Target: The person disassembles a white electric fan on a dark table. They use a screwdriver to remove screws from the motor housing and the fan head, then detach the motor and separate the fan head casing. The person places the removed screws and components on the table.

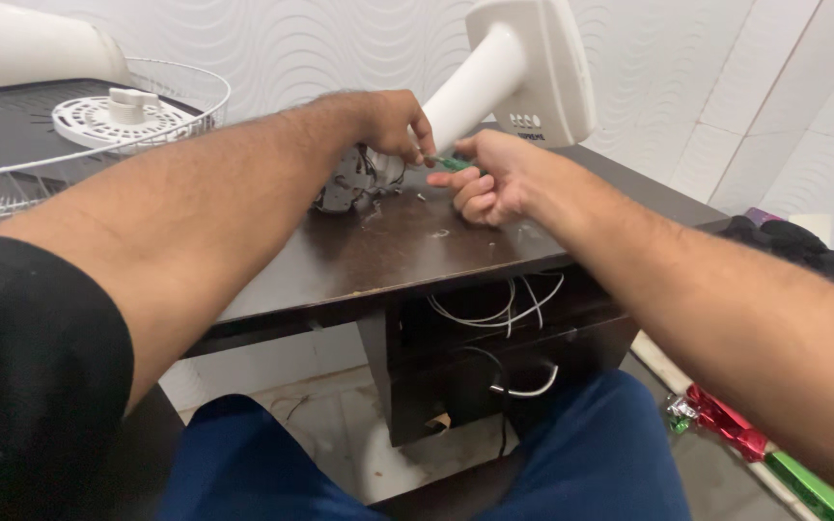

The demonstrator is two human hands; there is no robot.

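Observation:
A white fan stand [494, 77] lies tilted on the dark wooden desk [407, 256], its lower end opened up to a cluster of wires and metal parts [354, 178]. My left hand [393, 123] pinches at that opened end. My right hand [494, 178] is closed around a green-handled screwdriver [453, 164], whose tip points left toward my left fingers. Small white scraps lie on the desk below both hands.
A wire fan guard [79, 145] with a white round hub [113, 116] rests at the left on a dark surface. White cables [504, 314] hang in the desk's open shelf. Dark cloth [789, 241] lies right; shiny red and green wrapping [764, 453] on the floor.

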